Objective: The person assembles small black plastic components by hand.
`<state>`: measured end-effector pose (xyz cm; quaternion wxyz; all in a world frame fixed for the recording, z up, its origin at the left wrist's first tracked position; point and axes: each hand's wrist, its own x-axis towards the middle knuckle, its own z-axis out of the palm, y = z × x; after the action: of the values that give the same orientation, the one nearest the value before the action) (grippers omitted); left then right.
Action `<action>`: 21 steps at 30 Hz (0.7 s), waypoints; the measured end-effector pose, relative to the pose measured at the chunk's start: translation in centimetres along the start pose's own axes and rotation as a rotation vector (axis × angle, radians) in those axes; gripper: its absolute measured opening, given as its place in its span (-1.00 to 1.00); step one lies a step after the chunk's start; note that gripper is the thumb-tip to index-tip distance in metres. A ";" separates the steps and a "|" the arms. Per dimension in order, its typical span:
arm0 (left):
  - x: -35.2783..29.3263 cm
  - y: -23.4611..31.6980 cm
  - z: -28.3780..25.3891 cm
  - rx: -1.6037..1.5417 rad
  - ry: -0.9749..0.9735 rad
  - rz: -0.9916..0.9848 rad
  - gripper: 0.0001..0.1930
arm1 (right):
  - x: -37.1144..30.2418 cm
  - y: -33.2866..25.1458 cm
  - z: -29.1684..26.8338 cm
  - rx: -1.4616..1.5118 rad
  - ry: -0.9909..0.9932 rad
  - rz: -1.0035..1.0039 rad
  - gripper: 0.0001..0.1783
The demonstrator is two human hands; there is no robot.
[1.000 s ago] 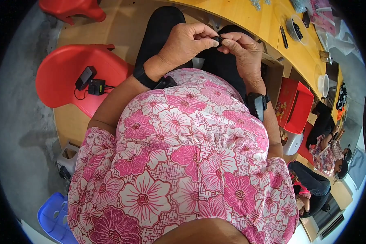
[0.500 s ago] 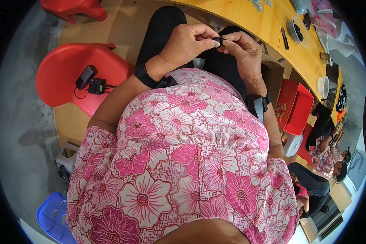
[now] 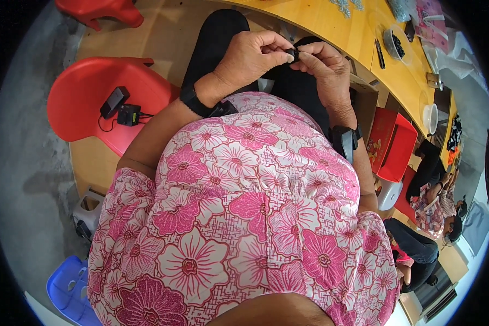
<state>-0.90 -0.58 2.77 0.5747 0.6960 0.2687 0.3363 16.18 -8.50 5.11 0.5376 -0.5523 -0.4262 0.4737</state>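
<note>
- Black piece [image 3: 293,54]: sits between my two hands, above my right thigh [image 3: 296,81] and clear of the worktop [image 3: 358,41]. Its exact form is too small and too covered to tell.
- Left grip [image 3: 245,58]: thumb and forefinger are closed down to the thickness of the black piece and pinch its left side. The remaining fingers fold in behind, probably to steady the pinch.
- Right grip [image 3: 328,71]: thumb and forefinger pinch the opposite side, with almost no gap between the tips. The two sets of fingertips nearly meet, as a part this small seems to leave no room for a fuller hold.
- Support: both forearms reach forward past my shirt [image 3: 239,157]. I judge that holding the work low over the lap keeps it in direct sight.
- Bowl [image 3: 388,42]: stands on the worktop to my right and contains small black parts; its place suggests easy reach for the right hand.
- Pen [image 3: 380,54]: lies on the worktop just beside the bowl, apart from both hands.
- Red box [image 3: 392,144]: stands below the worktop edge, beside my right forearm.
- Red chair [image 3: 87,89]: stands at my left and carries black devices [image 3: 127,115], which its seat appears to keep off the floor.
</note>
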 end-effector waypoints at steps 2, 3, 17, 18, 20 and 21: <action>0.0 0.0 0.0 0.011 -0.001 0.005 -0.81 | 0.0 0.1 -0.1 0.021 -0.004 -0.005 -0.92; 0.0 0.0 0.0 0.022 -0.003 0.009 -0.81 | 0.0 0.0 -0.1 0.014 -0.008 -0.008 -0.92; 0.0 -0.1 0.0 0.156 0.016 0.076 -0.81 | 0.3 -0.4 -0.5 -0.231 -0.052 -0.054 -0.94; 0.0 -0.1 0.1 0.184 0.023 0.088 -0.82 | 0.4 -0.4 -0.6 -0.269 -0.057 -0.071 -0.94; 0.0 0.0 0.1 0.182 0.026 0.093 -0.82 | 0.4 -0.4 -0.6 -0.307 -0.059 -0.087 -0.95; 0.0 0.0 0.1 0.180 0.031 0.098 -0.83 | 0.4 -0.4 -0.6 -0.295 -0.056 -0.052 -0.94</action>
<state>-0.83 -0.70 2.75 0.4884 0.7519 0.2724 0.3492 16.91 -8.15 5.49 0.4506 -0.6004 -0.5203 0.4072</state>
